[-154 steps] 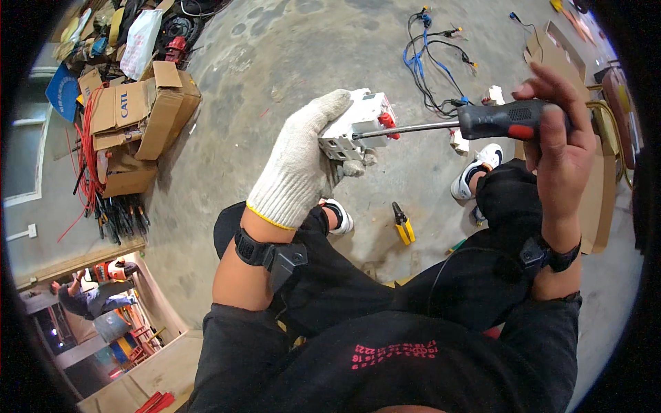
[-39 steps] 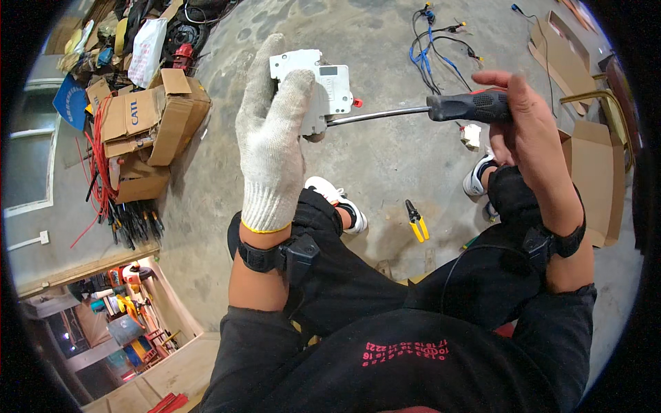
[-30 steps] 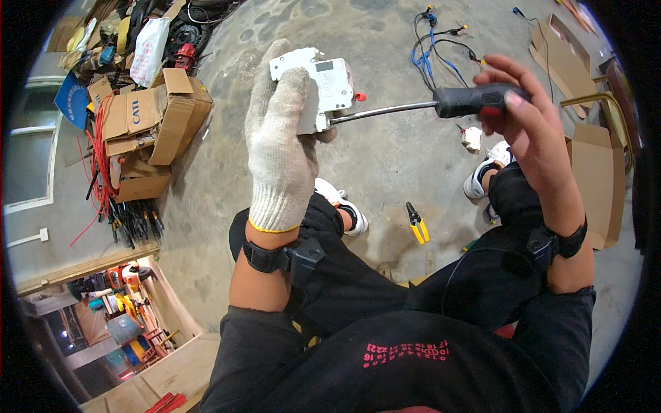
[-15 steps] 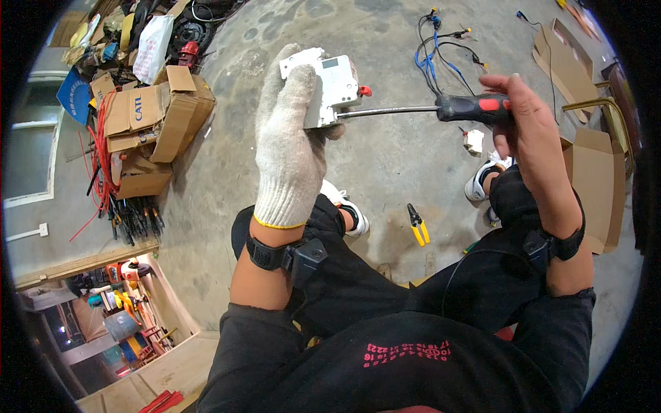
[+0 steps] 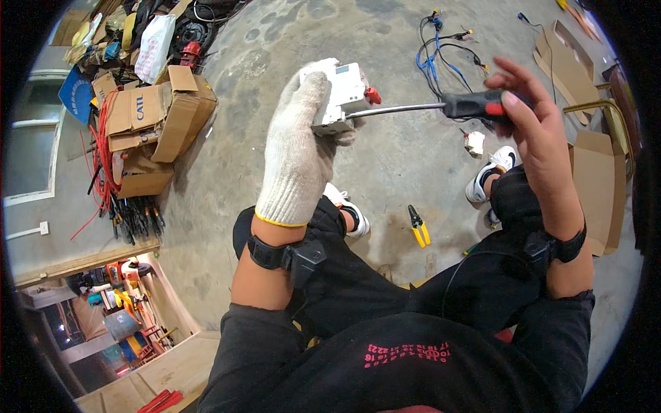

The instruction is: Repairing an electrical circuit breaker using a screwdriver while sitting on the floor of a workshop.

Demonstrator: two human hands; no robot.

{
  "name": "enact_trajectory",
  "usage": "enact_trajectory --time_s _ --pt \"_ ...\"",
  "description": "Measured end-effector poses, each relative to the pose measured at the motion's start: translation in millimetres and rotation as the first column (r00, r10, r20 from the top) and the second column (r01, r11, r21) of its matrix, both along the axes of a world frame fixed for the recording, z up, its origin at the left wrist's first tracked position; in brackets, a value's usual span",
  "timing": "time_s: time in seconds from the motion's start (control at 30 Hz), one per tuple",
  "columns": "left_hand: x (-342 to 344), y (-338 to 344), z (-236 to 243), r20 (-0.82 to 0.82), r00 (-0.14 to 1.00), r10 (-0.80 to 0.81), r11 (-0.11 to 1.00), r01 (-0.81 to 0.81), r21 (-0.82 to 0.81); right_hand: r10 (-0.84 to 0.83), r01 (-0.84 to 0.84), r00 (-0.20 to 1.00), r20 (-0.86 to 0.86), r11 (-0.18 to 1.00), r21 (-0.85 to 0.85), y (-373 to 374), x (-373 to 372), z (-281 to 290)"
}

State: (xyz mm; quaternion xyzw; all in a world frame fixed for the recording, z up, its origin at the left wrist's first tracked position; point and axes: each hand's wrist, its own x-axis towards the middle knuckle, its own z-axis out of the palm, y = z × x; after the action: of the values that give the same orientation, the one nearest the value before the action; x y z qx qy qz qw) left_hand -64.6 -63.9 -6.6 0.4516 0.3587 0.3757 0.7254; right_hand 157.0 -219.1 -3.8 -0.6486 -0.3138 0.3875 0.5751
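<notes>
In a white knit glove, my left hand (image 5: 295, 138) is closed around a white circuit breaker (image 5: 346, 89) with a red toggle on its right side. A screwdriver (image 5: 475, 107) with a black and red handle lies level, its metal shaft reaching left to the breaker's lower right edge. The exact contact of its tip is hidden. My bare right hand (image 5: 537, 127) has thumb and fingers on the handle's right end, with some fingers lifted off it.
Yellow-handled wire strippers (image 5: 418, 227) lie on the concrete floor between my feet. Another small white device (image 5: 474, 142) rests by my right shoe. Blue and black cables (image 5: 434, 58) sprawl farther off. Cardboard boxes (image 5: 141, 113) stand left; flattened cardboard (image 5: 595, 186) lies right.
The breaker, my gloved left hand and the screwdriver have shifted slightly right, the breaker also a little nearer me. My right hand's fingers have changed position on the handle.
</notes>
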Motion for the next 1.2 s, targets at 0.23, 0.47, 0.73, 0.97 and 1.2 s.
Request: enact_trajectory --time_s 0.23,0.47,0.73,0.97,1.2 --pt "-1.5 0.1 -1.0 -0.060 0.993 -0.102 0.986 0.093 -0.139 -0.032 0.014 0.993 0.114 0.988 0.157 -5.2 12.7 -2.9" --pt "-0.9 0.4 2.3 -0.049 0.982 -0.185 0.950 0.166 -0.265 -0.123 0.057 0.983 0.139 0.914 0.401 0.1 6.9 -1.9" --pt "1.2 -1.5 2.8 -0.113 0.986 -0.123 0.959 0.089 -0.270 0.035 -0.035 0.999 0.005 0.998 -0.056 -5.1 14.4 0.2" --pt "2.2 -1.9 4.6 -0.153 0.978 -0.143 0.949 0.092 -0.301 0.025 -0.038 0.998 0.063 0.978 0.206 -8.4 15.3 4.9" --pt "2.0 -3.2 6.1 -0.139 0.979 -0.148 0.954 0.105 -0.281 -0.115 -0.060 0.939 0.325 0.874 0.483 -2.7 8.9 -0.7"
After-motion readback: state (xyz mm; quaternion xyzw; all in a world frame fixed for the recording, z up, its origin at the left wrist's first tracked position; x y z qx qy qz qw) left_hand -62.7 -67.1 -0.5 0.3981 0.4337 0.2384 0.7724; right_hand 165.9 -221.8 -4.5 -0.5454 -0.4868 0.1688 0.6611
